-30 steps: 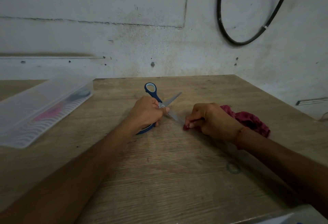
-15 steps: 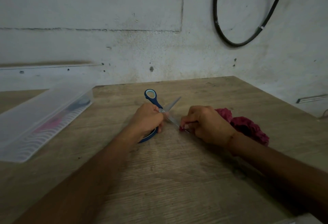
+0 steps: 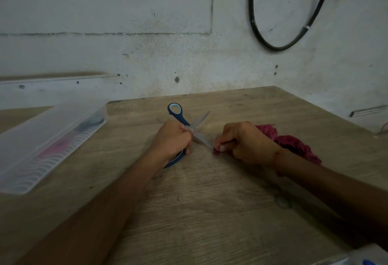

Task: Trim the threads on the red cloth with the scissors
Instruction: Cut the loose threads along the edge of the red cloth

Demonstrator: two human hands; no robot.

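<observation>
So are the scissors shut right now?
No, the scissors in the left hand have their blades spread apart, one tip by the red cloth.

Wooden table (image 3: pixel 210 212), pale grain, set into a corner of a grey, stained wall (image 3: pixel 126 13). Clear plastic box (image 3: pixel 48 139) lies long-ways at the table's left edge, its side ribbed. Inside it are a pink item (image 3: pixel 55 146) and a dark item (image 3: pixel 92 122), both blurred through the plastic. Black cable (image 3: pixel 270 44) hangs in a loop on the wall, upper right, bound with white ties (image 3: pixel 307 27). Metal strip (image 3: pixel 368 110) on the wall, far right. Pale object (image 3: pixel 365 257) at the bottom right corner, cut off by the frame.
</observation>
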